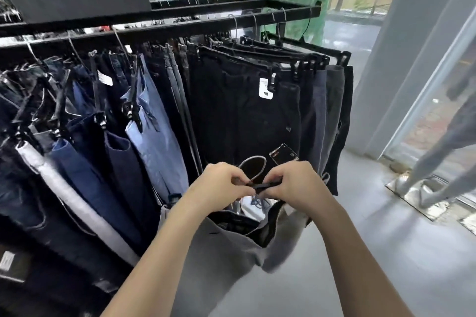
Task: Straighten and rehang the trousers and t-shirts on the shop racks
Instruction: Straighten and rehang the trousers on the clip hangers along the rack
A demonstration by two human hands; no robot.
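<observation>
Both forearms reached forward, the left hand point(221, 188) and right hand point(291, 185) meeting, fingers pinched shut on a black clip hanger point(265, 185), apparently its clip. Grey trousers point(231, 247) hung below them, before the rack point(180, 31).

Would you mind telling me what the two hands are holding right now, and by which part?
Both the left hand and the right hand pinch a black clip hanger by its bar, with grey trousers hanging below.
</observation>
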